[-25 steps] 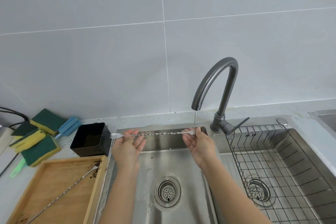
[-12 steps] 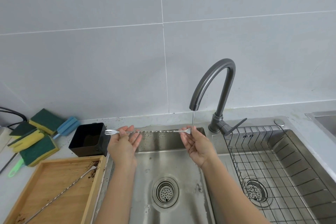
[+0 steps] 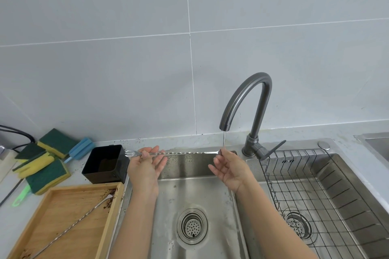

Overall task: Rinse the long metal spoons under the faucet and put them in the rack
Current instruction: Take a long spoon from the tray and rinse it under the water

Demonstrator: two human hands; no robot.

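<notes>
While water runs from the faucet (image 3: 246,99), we've got the long metal spoon (image 3: 181,153) level, left hand (image 3: 147,164) fingers pinching the forked end, right hand (image 3: 229,166) fingers pinching the end under the stream.

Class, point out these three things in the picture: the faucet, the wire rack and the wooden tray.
faucet (image 3: 242,99): head view, on the curved spout.
wire rack (image 3: 299,176): head view, on the grid floor near its left wall.
wooden tray (image 3: 69,214): head view, on its bare floor.
</notes>
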